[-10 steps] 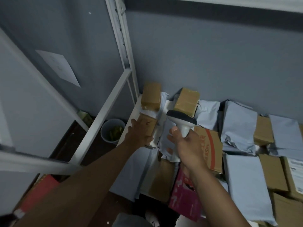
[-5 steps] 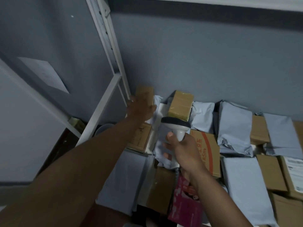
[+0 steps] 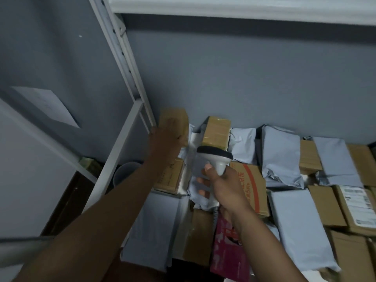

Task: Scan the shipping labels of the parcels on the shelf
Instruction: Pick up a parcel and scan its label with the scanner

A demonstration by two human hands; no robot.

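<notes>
On the white shelf (image 3: 195,137) lie several brown cardboard boxes and grey mailer bags. My left hand (image 3: 165,138) reaches to the back left corner and grips a small cardboard box (image 3: 174,119), thumb at its left side and fingers across its near part. My right hand (image 3: 225,188) holds a white handheld scanner (image 3: 213,159) by its handle, its dark-rimmed head pointing toward the back. Just beyond the scanner stands a taped brown box (image 3: 216,132). A white shipping label (image 3: 359,206) shows on a box at the far right.
A white shelf upright (image 3: 126,64) and slanted brace (image 3: 114,159) stand left of my left arm. A grey bucket (image 3: 125,174) sits on the floor below. A large box with orange print (image 3: 252,190) and a pink packet (image 3: 230,255) lie under my right forearm. The grey wall (image 3: 244,78) backs the shelf.
My left hand has left the nearer box at the shelf's left edge and moved back to the small box in the corner. The scanner has stayed over the middle parcels.
</notes>
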